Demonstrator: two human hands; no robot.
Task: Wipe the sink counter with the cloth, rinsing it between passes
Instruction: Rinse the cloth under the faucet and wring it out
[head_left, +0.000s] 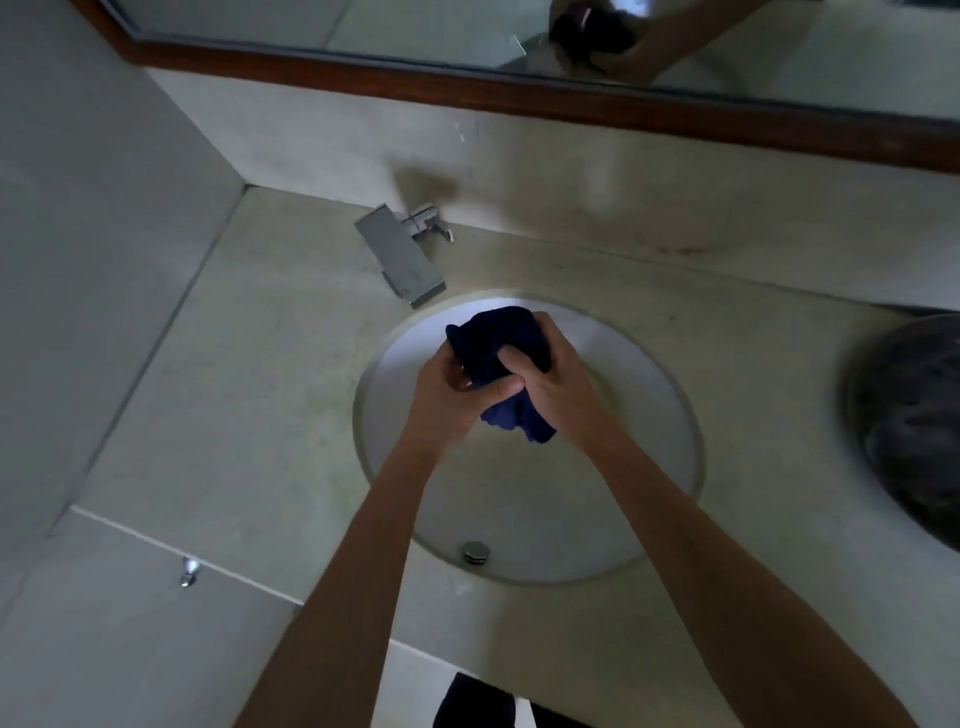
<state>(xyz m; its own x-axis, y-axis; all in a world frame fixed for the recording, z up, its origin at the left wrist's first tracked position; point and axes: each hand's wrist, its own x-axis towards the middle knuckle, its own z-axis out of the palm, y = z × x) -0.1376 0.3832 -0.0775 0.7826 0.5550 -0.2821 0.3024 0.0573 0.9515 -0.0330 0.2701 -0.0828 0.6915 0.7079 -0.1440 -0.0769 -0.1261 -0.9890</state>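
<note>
Together, both hands (498, 395) wring cloth (498, 343) over sink (670, 467).

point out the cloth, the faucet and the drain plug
cloth (496, 343): head view, on its dark upper bunch.
faucet (402, 257): head view, on the flat spout.
drain plug (475, 552): head view, on its metal cap.

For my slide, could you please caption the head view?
Both hands, left hand and right hand, wring a dark blue cloth over the round sink, beside the faucet.
</note>
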